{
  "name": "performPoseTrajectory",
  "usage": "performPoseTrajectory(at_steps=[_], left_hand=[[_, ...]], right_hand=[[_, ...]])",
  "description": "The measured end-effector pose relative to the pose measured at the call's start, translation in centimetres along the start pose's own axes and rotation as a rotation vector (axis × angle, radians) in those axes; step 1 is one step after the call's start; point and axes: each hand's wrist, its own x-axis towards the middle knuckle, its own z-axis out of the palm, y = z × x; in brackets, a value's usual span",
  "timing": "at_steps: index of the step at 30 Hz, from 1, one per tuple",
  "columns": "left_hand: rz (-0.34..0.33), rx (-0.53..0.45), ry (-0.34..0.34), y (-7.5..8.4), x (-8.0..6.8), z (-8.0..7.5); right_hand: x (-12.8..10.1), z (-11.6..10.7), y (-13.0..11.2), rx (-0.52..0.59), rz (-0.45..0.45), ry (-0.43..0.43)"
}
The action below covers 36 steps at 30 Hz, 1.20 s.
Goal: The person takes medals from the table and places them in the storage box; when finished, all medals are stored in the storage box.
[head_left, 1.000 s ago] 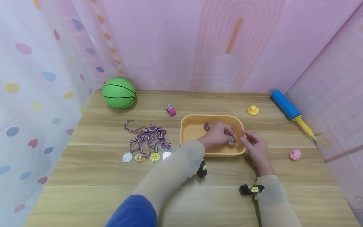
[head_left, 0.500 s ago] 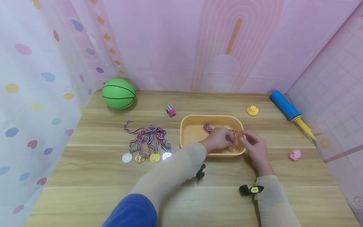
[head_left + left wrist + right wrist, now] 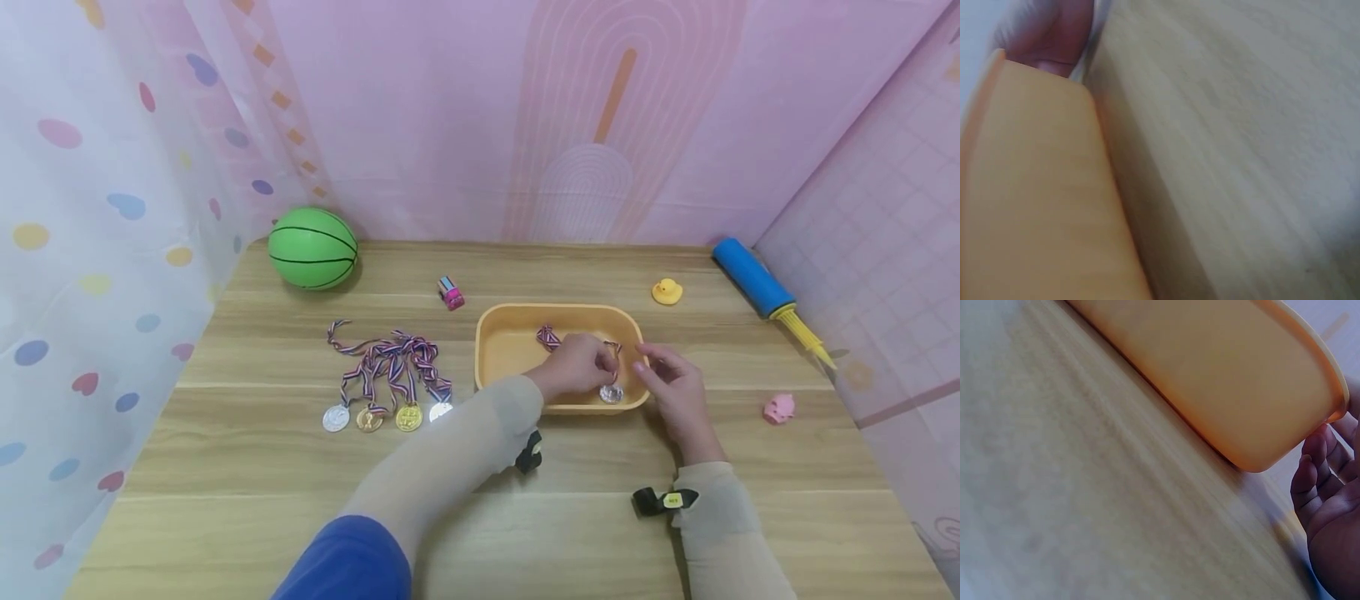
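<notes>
An orange plastic tub [image 3: 517, 310] sits mid-table. My left hand [image 3: 603, 362] reaches into it and pinches the striped ribbon [image 3: 547, 336] of a silver medal [image 3: 611, 393], which lies at the tub's front right corner. My right hand [image 3: 648, 362] hovers just outside the tub's right rim with loosely curled fingers [image 3: 1310, 481] that hold nothing. The right wrist view shows the tub's outer wall [image 3: 1222, 381] close to those fingers. In the blurred left wrist view the tub's side [image 3: 1029, 187] fills the left half above the wooden table.
Several medals with striped ribbons [image 3: 390, 375] lie left of the tub. A green ball [image 3: 312, 247] is at the back left, with a small toy car [image 3: 451, 292] behind the tub. A yellow duck [image 3: 667, 292], a blue pump [image 3: 757, 279] and a pink pig [image 3: 779, 409] lie to the right.
My left hand has lowered the medal a little toward the tub's front right corner, where its silver face now shows. The right hand has barely moved.
</notes>
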Motion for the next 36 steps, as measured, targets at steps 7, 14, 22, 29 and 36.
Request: performPoseTrajectory(at_steps=[7,14,22,29,36], left_hand=[[0.014,-0.109,0.029,0.4,-1.0,-2.5],[-0.020,-0.233,0.149,0.0,-4.5,-7.5],[-0.080,-0.300,0.301,-3.1,-11.1,-11.9],[-0.213,-0.279,0.334,-6.8,-16.7,-11.7],[-0.245,-0.243,0.266,-10.1,-19.3,-9.9]], right_hand=[[-0.1,0.1,-0.3,0.019,-0.008,0.002],[-0.2,0.1,-0.2,-0.029,0.006,0.003],[-0.1,-0.1,-0.3,-0.064,0.004,0.003],[-0.2,-0.1,-0.7,-0.087,0.024,-0.005],[-0.3,-0.1,-0.7,-0.108,0.042,-0.009]])
